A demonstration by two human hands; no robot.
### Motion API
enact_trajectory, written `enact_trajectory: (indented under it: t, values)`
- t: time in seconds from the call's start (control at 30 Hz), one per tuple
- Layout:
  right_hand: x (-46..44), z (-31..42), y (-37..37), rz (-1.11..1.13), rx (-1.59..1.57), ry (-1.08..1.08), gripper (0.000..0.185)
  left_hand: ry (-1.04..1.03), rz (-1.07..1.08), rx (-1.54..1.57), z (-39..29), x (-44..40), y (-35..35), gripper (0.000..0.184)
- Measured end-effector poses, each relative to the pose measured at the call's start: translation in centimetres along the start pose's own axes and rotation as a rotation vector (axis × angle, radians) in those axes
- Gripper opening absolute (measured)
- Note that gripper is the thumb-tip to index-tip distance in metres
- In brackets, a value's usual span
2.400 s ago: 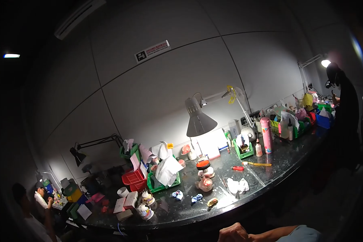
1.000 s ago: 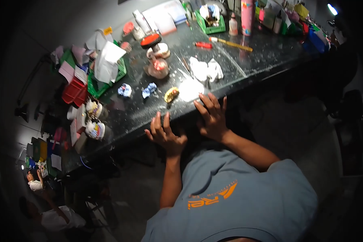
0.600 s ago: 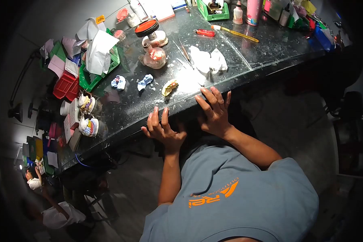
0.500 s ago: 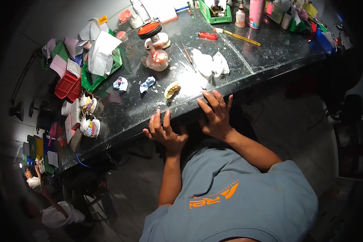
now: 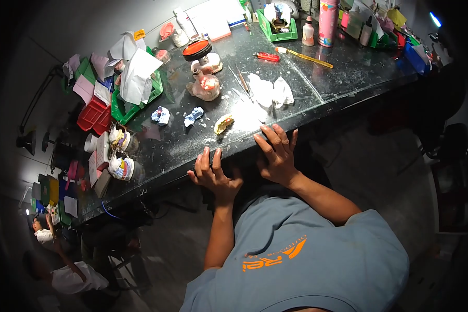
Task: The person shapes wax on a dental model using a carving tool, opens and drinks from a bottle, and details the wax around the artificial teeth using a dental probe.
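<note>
Nearest to us, the left hand (image 5: pixel 216 174) and the right hand (image 5: pixel 278 158) rest at the edge of the dark bench (image 5: pixel 171 153), fingers spread and slightly bent, gripping nothing. Just beyond the left fingertips, and apart from them, we find the curved yellow piece (image 5: pixel 223 125), lying beside a brightly lit patch; we judge it already shaped, with coloured marks along it, but we cannot tell whether it is finished. Two crumpled blue lumps, the nearer-hand one (image 5: pixel 194 117) and the outer one (image 5: pixel 160 116), lie to its left, and white tissue (image 5: pixel 270 91) to its right. Slim tools (image 5: pixel 242 80) lie unheld beside the tissue, so we read this as a pause, with no working under way. Farther back we see a rounded glassy vessel (image 5: pixel 205 87), a red lighter-like object (image 5: pixel 267 56) and a yellow-handled brush (image 5: pixel 307 57), all untouched, then a green tray (image 5: pixel 283 37) and a pink bottle (image 5: pixel 328 23).
</note>
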State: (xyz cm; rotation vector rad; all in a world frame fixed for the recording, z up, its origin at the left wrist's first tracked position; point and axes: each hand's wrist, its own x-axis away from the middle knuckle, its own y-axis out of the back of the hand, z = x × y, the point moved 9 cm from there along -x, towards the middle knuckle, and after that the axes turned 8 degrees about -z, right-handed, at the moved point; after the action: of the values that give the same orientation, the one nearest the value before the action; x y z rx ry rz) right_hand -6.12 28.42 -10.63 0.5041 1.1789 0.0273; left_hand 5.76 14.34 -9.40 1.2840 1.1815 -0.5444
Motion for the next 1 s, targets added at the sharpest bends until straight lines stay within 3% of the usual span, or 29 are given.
enact_trajectory:
  t: [1.0]
  values:
    - [-0.08, 0.12, 0.28, 0.011, -0.009, -0.006, 0.072, -0.014, 0.023, 0.029, 0.14, 0.09, 0.02, 0.063]
